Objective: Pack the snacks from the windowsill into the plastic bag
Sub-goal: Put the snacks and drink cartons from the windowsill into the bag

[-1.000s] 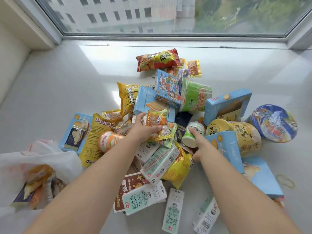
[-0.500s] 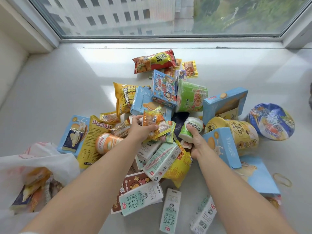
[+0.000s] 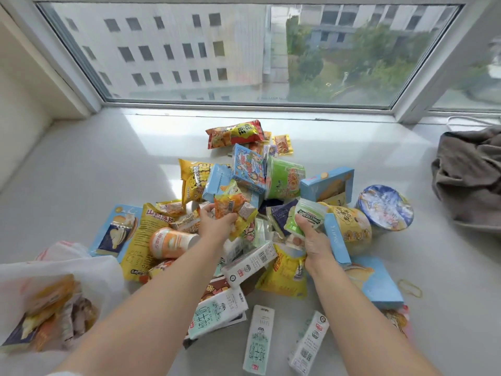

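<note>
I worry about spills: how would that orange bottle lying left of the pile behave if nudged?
The orange bottle lies on its rounded side, so it would probably roll. It looks rigid and sealed, so a spill seems unlikely. Neighbouring packets may stop it.

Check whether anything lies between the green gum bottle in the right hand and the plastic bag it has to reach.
Yes. The green gum bottle, gripped by the right hand, sits right of the pile; the plastic bag lies at lower left. Between them are the left forearm and the heaped snacks, including the orange can.

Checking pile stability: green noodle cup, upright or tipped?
Tipped. The green noodle cup lies on its side in the pile, its printed wall facing up.
</note>
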A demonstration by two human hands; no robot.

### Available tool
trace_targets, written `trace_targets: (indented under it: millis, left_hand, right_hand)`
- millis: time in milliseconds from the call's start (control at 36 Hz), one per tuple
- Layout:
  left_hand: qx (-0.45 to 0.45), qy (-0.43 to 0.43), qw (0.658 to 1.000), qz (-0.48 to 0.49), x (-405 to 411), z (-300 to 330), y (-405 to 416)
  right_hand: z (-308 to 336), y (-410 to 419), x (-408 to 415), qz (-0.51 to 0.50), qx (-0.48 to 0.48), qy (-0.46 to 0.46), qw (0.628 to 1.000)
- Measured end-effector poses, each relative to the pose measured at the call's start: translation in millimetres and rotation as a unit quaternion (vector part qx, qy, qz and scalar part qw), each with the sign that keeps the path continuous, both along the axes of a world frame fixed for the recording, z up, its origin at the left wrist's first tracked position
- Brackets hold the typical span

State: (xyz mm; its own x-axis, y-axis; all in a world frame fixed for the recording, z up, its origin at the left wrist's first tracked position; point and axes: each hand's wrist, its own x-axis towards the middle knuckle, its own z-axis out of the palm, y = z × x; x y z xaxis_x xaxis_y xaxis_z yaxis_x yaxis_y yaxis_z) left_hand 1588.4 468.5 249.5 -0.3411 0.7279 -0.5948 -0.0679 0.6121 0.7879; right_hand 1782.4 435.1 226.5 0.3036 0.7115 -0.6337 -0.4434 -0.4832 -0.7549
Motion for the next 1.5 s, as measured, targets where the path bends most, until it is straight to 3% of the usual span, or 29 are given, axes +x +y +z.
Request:
trace_targets:
  millis: [111, 306, 528, 778, 917, 1111, 1167, 1250, 1361, 1500]
  left_hand:
    - [0.039, -0.058, 0.997, 0.031, -5, 16, -19]
    - [0.065, -0.151, 0.982, 0.098, -34, 26, -63]
    - [0.118, -0.177, 0.954, 0.209, -112, 29, -122]
    - [0.152, -0.133, 0.947, 0.25, -249, -2, -194]
    - [0.109, -0.113, 0.944, 0.289, -331, -19, -214]
    - [0.038, -0.123, 0.95, 0.285, -417, -51, -199]
    - [0.021, -0.073, 0.967, 0.242, -430, -61, -194]
    - [-0.047, 0.072, 0.988, 0.125, -446, -74, -195]
    - [-0.114, 0.21, 0.971, 0.025, -454, -86, -201]
    - [-0.132, 0.329, 0.93, -0.094, -445, -98, -205]
  right_hand:
    - [27, -12, 0, 0.003, 0.045, 0.007, 0.999]
    - [56, -39, -24, 0.085, 0.154, 0.136, 0.975]
    - [51, -68, -109, 0.214, 0.119, 0.183, 0.952]
    - [39, -101, -236, 0.418, 0.082, 0.05, 0.903]
    - [16, -110, -320, 0.435, 0.037, -0.01, 0.899]
    - [-12, -112, -426, 0.414, -0.018, -0.024, 0.91]
    - [-22, -111, -442, 0.415, -0.041, -0.038, 0.908]
    - [-37, -113, -459, 0.461, -0.056, -0.138, 0.875]
    - [-50, -118, -478, 0.556, -0.032, -0.333, 0.761]
    - [-58, -127, -494, 0.557, -0.051, -0.422, 0.714]
